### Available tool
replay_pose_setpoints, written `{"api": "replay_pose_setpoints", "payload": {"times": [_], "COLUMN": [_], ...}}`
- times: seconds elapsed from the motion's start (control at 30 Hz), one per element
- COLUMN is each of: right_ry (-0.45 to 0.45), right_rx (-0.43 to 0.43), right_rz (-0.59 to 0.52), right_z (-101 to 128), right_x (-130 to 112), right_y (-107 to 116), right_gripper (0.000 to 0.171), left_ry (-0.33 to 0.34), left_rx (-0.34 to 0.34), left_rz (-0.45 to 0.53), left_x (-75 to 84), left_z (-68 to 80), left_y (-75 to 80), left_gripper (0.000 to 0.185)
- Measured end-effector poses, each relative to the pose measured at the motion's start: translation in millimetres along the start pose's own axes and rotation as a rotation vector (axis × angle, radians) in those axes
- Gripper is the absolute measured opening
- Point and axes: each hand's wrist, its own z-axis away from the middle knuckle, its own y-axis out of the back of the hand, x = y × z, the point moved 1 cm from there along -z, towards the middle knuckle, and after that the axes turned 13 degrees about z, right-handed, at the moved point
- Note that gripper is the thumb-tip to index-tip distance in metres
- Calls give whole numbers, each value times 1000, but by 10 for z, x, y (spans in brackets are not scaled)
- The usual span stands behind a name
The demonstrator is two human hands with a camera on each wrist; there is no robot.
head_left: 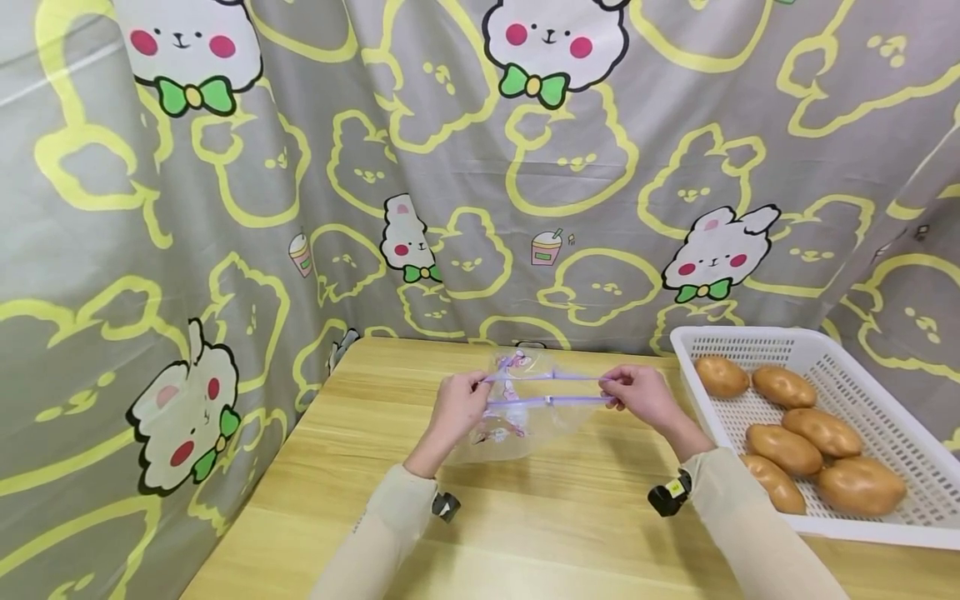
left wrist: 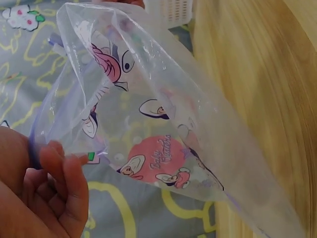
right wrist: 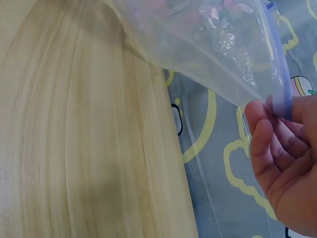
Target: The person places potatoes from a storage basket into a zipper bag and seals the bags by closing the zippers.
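L hand (head_left: 459,408) & R hand (head_left: 647,397) each have fingers pinching one end of the clear bag (head_left: 510,425)'s mouth, btwn them above the surface (head_left: 547,525); mouth's long axis runs L–R, parted. Basket (head_left: 862,530) w/ potatoes (head_left: 821,431) lies R, nearer R hand.

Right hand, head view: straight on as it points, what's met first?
Clear plastic bag with purple zip strips, pinched by the right hand; beyond it probably the grey cartoon-print curtain, depth unclear.

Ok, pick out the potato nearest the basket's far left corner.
The leftmost potato in the white basket; the other five all lie farther right.
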Motion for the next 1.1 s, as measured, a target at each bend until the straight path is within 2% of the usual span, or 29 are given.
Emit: {"api": "replay_pose_setpoints", "payload": {"times": [0.13, 0.23, 0.33, 0.47, 0.53, 0.73, 0.83, 0.9, 1.1], "right_ry": [17, 42, 60, 68, 74, 82, 88, 100, 125], "right_rx": [-29, -68, -125, -179, -185, -206, -226, -245, -265], "right_rz": [7, 5, 1, -2, -2, 19, 39, 45, 137], "right_z": [9, 10, 6, 18, 27, 59, 77, 94, 186], "right_x": [-10, -20, -30, -67, -85, -141, -171, -194, -227], "right_y": [7, -1, -4, 18, 32, 115, 182, 236, 482], "right_gripper": [16, 15, 14, 15, 15, 20, 22, 23, 24], "left_ry": [-39, -49, -27, -44, -60, -59, -53, -50, -42], "left_rx": [-9, -70, -143, -180, -175, -162, -152, -143, -141], "left_rz": [15, 98, 190, 223, 224, 254, 259, 257, 271], "left_x": [-5, 3, 28, 75, 95, 142, 160, 172, 198], "left_z": [-11, 1, 21, 31, 28, 1, -6, -8, -29], "left_y": [-39, -83, -132, -190, -218, -295, -316, -327, -359], "left_gripper": [17, 24, 34, 24, 22, 34, 28, 25, 34]}}
